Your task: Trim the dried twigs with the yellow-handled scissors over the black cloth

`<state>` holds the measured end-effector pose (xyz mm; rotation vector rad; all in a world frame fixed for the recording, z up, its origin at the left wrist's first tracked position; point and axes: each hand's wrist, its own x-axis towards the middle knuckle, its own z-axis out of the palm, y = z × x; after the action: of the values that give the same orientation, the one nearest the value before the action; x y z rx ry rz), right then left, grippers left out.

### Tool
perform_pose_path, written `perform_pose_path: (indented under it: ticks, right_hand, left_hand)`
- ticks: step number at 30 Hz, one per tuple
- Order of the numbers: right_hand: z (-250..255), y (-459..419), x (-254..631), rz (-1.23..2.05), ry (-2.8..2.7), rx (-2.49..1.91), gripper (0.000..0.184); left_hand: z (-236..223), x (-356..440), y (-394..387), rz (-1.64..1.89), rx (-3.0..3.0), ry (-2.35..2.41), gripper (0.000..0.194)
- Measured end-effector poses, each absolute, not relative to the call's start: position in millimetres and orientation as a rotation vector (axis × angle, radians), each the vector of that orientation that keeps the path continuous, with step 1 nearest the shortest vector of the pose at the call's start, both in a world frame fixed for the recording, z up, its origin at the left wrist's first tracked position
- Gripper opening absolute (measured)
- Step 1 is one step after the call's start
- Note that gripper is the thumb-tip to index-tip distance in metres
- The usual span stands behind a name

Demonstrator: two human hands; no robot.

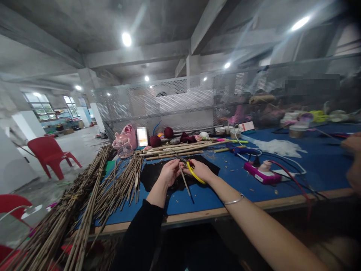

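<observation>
My left hand (170, 172) is closed, its fingertips pinching the upper part of a thin stick (185, 183) that slants down towards the table's front. My right hand (201, 170) is closed around yellow-handled scissors (195, 175). Their dark blades point up and left, just beyond my left fingertips; whether they touch the stick I cannot tell. Both hands are close together above a black cloth (148, 176) on the blue tabletop (210, 197). Small chips lie scattered about.
Bundles of thin sticks (120, 182) cover the table's left side. Longer rods (180, 149) and dark red yarn balls (169, 132) lie behind the cloth. Rightward are a blue glue gun (245, 150), a purple power strip (261, 175) with cables, and another person's blurred hand (354, 145).
</observation>
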<state>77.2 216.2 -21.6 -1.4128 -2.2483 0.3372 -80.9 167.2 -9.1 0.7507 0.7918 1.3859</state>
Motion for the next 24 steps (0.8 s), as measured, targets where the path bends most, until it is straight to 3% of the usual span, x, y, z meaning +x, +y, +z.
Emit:
perform_pose_path:
  ticks: [19,24]
  right_hand:
    - [-23.6,215.6,78.0,0.516,-2.246,-1.125,0.034]
    - [-20.6,213.4,76.4,0.601,-2.209,-1.094,0.036]
  left_hand:
    - [-9.5,-78.3,164.9,1.411,0.833,0.880,0.021]
    - [-9.3,-75.6,164.2,1.428,0.853,0.798,0.023]
